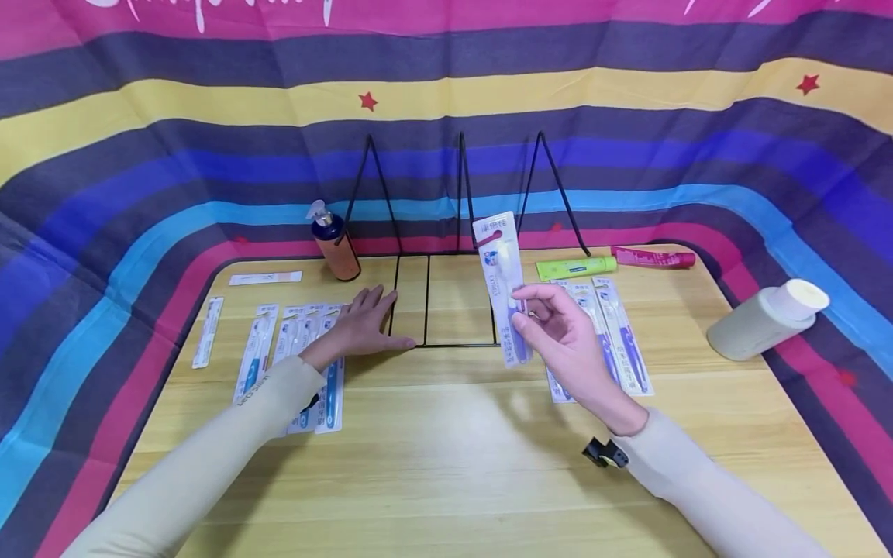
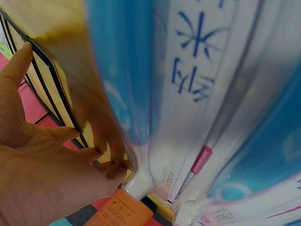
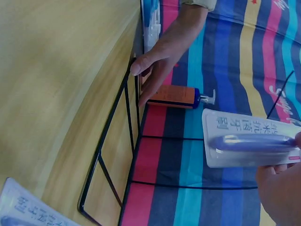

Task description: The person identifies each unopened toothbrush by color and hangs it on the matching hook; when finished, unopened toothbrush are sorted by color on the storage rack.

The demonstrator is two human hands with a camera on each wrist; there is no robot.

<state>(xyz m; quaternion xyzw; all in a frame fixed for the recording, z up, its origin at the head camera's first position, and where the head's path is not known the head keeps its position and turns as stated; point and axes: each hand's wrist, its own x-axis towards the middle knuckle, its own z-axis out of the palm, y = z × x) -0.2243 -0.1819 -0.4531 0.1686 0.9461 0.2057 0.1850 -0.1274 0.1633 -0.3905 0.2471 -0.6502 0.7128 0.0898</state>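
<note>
My right hand (image 1: 561,337) pinches a packaged toothbrush (image 1: 499,271) with a purple handle between thumb and fingers. The pack stands nearly upright above the table, in front of the right part of a black wire rack (image 1: 456,345). In the head view, my left hand (image 1: 363,322) lies with fingers spread at the rack's left front corner. Blue-handled toothbrush packs (image 1: 331,395) lie beneath and beside the left wrist, and they fill much of the left wrist view. More purple-handled packs (image 1: 623,337) lie on the table behind the right hand, which partly hides them.
An orange pump bottle (image 1: 339,254) stands left of the rack. A green tube (image 1: 576,268) and a pink tube (image 1: 656,258) lie at the back right, with a pale capped bottle (image 1: 756,322) near the right edge. Slim white packets (image 1: 265,277) lie far left. Striped cloth (image 1: 446,70) hangs behind.
</note>
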